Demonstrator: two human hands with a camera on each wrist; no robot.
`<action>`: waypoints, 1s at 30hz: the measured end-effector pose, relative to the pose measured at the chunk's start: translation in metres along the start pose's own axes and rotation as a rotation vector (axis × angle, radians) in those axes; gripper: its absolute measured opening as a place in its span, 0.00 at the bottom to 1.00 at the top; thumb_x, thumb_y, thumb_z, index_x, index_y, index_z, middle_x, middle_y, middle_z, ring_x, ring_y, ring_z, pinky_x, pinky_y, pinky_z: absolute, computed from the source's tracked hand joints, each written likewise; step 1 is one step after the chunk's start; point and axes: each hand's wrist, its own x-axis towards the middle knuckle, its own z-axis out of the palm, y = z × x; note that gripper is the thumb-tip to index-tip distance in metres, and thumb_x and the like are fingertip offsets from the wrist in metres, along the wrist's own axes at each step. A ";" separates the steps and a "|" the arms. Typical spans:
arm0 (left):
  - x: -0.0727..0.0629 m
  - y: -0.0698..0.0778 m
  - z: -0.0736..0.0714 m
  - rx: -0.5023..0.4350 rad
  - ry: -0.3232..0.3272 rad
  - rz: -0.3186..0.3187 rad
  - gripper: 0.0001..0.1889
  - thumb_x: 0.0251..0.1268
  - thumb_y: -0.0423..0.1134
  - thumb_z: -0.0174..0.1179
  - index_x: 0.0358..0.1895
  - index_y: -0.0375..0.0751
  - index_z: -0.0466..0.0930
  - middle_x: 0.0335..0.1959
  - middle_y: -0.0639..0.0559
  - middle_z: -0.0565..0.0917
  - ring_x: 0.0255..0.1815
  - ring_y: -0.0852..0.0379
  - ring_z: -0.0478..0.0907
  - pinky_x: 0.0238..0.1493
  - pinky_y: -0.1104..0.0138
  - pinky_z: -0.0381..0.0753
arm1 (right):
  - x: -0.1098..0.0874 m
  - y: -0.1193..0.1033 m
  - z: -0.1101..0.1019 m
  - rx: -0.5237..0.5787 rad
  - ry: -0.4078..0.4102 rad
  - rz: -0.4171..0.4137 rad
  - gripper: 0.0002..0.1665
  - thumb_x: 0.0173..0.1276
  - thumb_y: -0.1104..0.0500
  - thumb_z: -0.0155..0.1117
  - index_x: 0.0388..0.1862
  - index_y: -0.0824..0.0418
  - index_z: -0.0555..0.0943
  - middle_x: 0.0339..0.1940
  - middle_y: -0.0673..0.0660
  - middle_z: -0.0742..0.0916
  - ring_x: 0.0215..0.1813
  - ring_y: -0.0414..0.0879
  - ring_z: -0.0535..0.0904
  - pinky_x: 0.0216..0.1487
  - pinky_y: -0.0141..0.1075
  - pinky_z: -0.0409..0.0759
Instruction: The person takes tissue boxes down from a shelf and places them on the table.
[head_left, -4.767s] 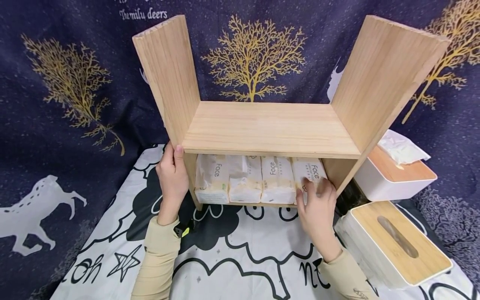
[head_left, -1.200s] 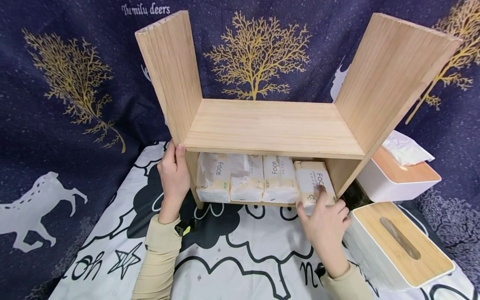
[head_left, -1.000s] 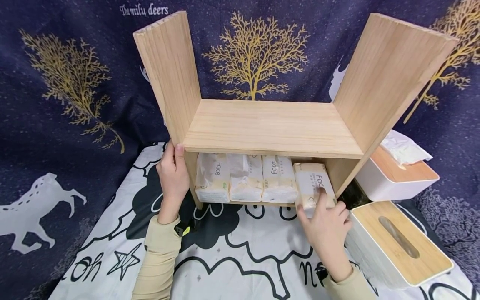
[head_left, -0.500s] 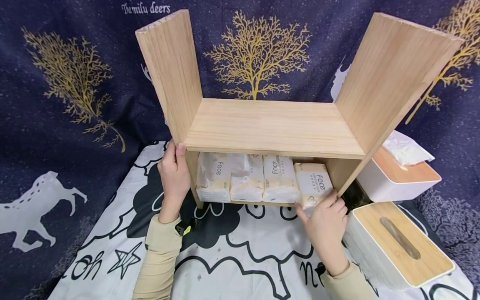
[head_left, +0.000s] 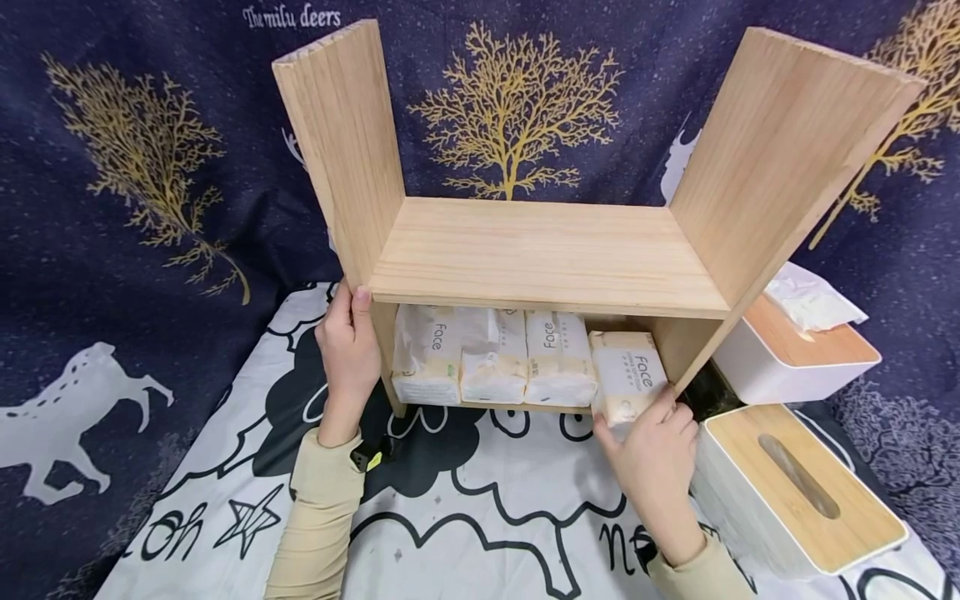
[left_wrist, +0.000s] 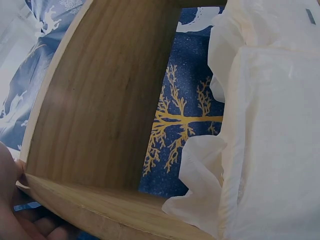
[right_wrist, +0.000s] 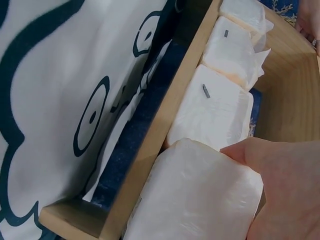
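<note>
My left hand (head_left: 350,350) grips the left side board of a wooden shelf (head_left: 547,254), thumb on its front edge. In the shelf's lower compartment several white and beige tissue packs (head_left: 558,358) stand side by side, labelled "Face". The rightmost tissue pack (head_left: 628,371) juts out in front of the others, tilted a little. My right hand (head_left: 654,471) holds it by its front end, thumb at the left corner and fingers at the right side. In the right wrist view, the thumb of my right hand (right_wrist: 285,175) presses on that pack's white end.
Right of the shelf stands a tissue box (head_left: 798,492) with a bamboo lid and an oval slot. Behind it is a second tissue box (head_left: 795,358) with a tissue sticking out. A patterned white cloth (head_left: 480,533) covers the table; a dark tree-print curtain (head_left: 150,125) hangs behind.
The rightmost tissue pack has come forward out of the row, toward me. My right hand's fingers have shifted from the pack's top to its right side. My left hand stays on the shelf.
</note>
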 end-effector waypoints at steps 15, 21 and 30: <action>-0.001 0.001 0.000 0.003 -0.004 -0.011 0.21 0.77 0.49 0.45 0.60 0.40 0.76 0.43 0.34 0.84 0.29 0.42 0.76 0.29 0.57 0.68 | -0.012 0.007 -0.009 0.039 -0.049 0.037 0.61 0.52 0.40 0.69 0.68 0.81 0.55 0.51 0.85 0.70 0.47 0.76 0.70 0.41 0.61 0.71; -0.001 0.001 0.001 0.005 -0.007 -0.019 0.21 0.77 0.49 0.45 0.60 0.40 0.76 0.42 0.34 0.84 0.29 0.43 0.76 0.30 0.57 0.69 | -0.012 0.005 -0.006 0.037 0.058 -0.024 0.61 0.52 0.37 0.67 0.66 0.83 0.58 0.50 0.84 0.71 0.46 0.75 0.69 0.41 0.62 0.70; -0.001 0.000 0.002 0.019 0.009 0.002 0.21 0.77 0.49 0.44 0.59 0.39 0.77 0.31 0.34 0.81 0.23 0.47 0.68 0.26 0.62 0.63 | -0.009 0.003 -0.001 -0.003 0.180 -0.073 0.59 0.52 0.37 0.64 0.63 0.86 0.61 0.44 0.83 0.74 0.39 0.74 0.71 0.37 0.60 0.69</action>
